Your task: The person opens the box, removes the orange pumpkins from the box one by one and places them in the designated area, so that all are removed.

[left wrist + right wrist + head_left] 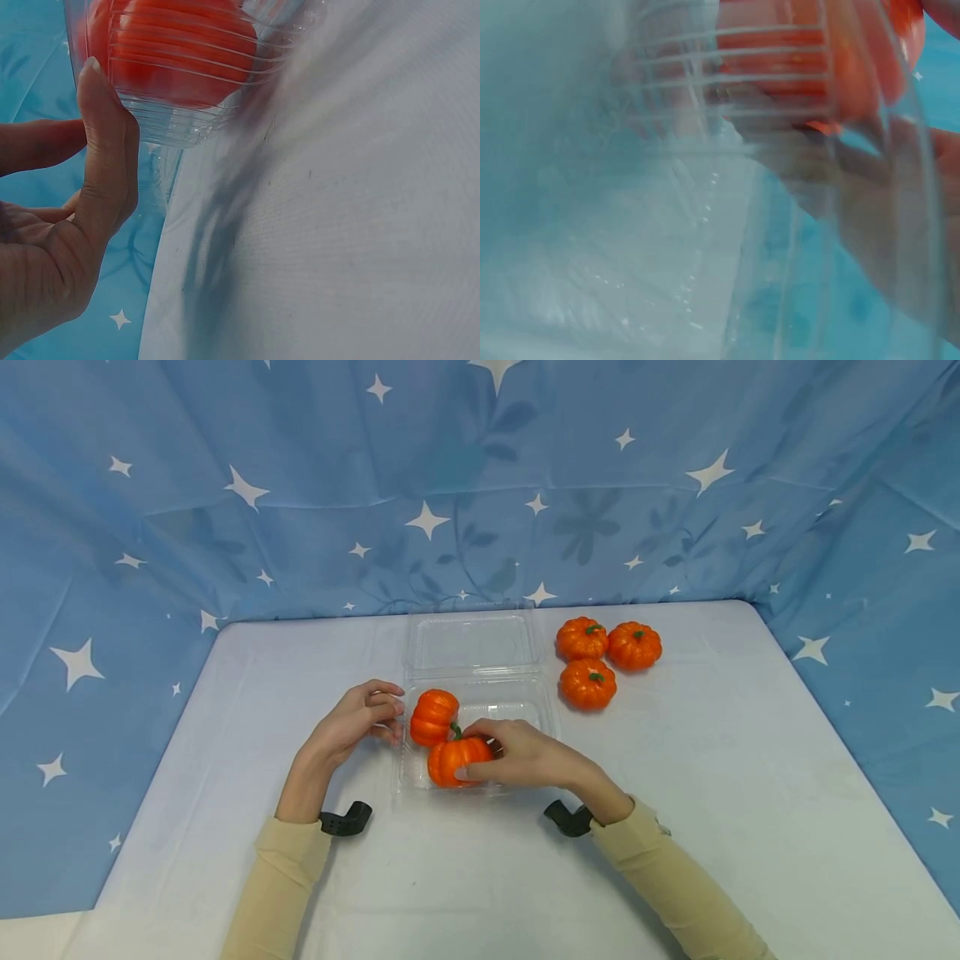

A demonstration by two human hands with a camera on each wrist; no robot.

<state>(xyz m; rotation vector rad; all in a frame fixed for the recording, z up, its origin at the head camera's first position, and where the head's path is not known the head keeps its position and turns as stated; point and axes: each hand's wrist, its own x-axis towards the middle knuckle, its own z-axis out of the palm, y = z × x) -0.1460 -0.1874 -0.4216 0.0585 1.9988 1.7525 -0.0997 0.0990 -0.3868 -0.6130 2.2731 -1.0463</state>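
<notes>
A small orange pumpkin [459,762] with a green stem is held between the thumb and fingers of my right hand [528,756], within the near part of a clear plastic clamshell box [517,693]. Behind it, another orange pumpkin [434,717] lies tilted in the box's left side. My left hand [356,720] is at the box's left wall, fingers loosely bent. In the left wrist view, a fingertip of the left hand [94,172] meets the ribbed clear wall [180,112], with orange showing through. The right wrist view sees the held pumpkin [780,45] through the plastic.
Three more orange pumpkins [588,684] sit close together to the right of the box. The box's lid [474,642] lies folded back toward the blue starred curtain [480,527]. A white cloth [420,877] covers the table.
</notes>
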